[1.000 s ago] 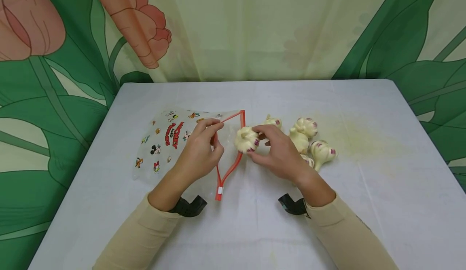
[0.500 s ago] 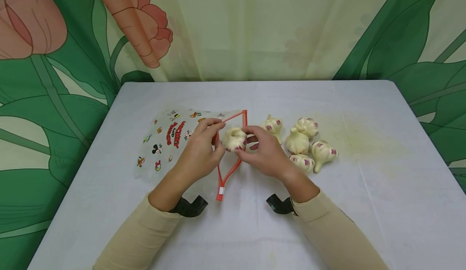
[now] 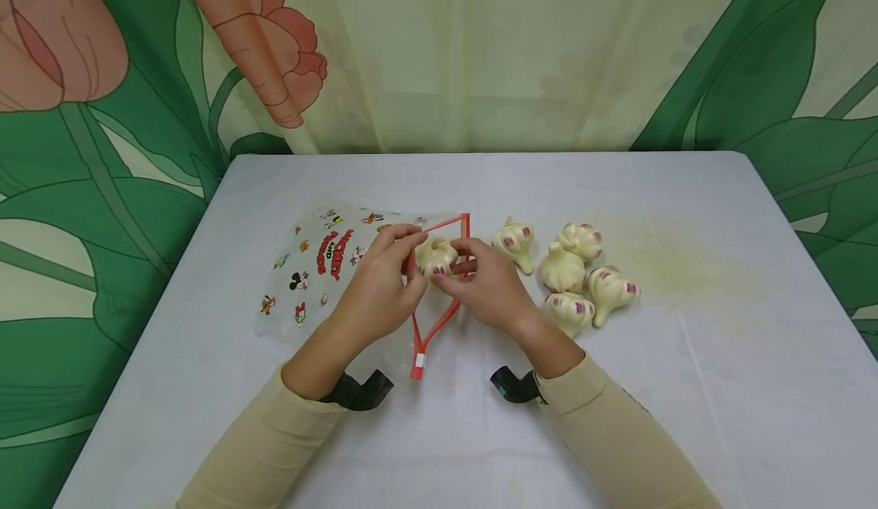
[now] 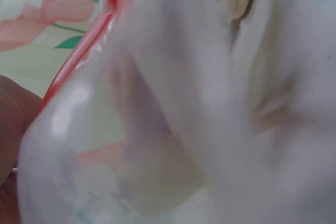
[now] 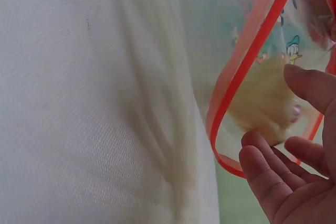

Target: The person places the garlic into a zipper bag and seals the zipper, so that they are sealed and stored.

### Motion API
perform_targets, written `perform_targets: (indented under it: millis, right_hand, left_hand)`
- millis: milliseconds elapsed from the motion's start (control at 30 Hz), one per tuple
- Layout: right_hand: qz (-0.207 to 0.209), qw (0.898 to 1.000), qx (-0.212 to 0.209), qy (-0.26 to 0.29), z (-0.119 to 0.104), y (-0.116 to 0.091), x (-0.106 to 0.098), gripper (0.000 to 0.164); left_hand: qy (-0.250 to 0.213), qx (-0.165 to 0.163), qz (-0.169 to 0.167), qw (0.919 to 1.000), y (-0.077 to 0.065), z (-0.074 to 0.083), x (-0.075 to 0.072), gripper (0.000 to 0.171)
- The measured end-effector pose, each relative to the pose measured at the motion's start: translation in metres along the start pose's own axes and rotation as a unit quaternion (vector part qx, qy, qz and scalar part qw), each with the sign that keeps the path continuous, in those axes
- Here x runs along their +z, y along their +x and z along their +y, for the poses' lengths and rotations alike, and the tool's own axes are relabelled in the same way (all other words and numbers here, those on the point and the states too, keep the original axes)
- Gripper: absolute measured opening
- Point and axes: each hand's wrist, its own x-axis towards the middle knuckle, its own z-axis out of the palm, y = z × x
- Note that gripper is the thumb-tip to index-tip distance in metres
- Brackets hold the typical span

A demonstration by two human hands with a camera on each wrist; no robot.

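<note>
In the head view, a clear plastic zip bag [image 3: 312, 296] with cartoon prints lies left of centre, its red-edged mouth [image 3: 447, 317] spread toward the right. My left hand [image 3: 380, 280] pinches the near side of that mouth. A cream garlic bulb [image 3: 434, 256] with purple marks is at the opening, held at the fingertips of my right hand [image 3: 488, 280]. The right wrist view has this bulb [image 5: 262, 98] within the red rim, thumb and fingers at its outer side. Cloudy plastic fills most of the left wrist view.
Right of the bag, several more garlic bulbs [image 3: 562, 269] lie on the white-covered table [image 3: 686, 402], one [image 3: 514, 242] apart from the cluster. A flower-print curtain [image 3: 480, 52] hangs behind the table. Black wrist cameras [image 3: 360, 391] sit below both hands.
My right hand has moved left with the garlic bulb, from outside the bag's mouth to inside its opening. My left hand keeps its hold on the bag's edge.
</note>
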Motion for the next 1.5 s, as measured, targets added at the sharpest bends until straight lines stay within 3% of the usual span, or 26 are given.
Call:
perform_targets:
  millis: [600,967,1267,1500]
  right_hand:
    - [0.005,1.000,0.007,-0.018,0.001,-0.003,-0.008,0.056]
    - [0.024,0.999,0.027,-0.021,0.002,-0.021,-0.034,0.055]
    - [0.067,0.989,-0.036,-0.124,0.013,-0.046,-0.069,0.053]
    - [0.048,0.983,-0.027,-0.173,0.018,-0.061,-0.086,0.052]
  left_hand:
    - [0.021,0.012,0.004,0.9997,0.002,-0.001,-0.001,0.033]
    - [0.019,0.018,0.017,0.9995,0.003,0.000,-0.003,0.035]
    - [0.014,0.028,0.031,0.9990,0.002,0.000,-0.003,0.035]
    - [0.013,0.031,0.036,0.9988,0.000,-0.001,-0.003,0.034]
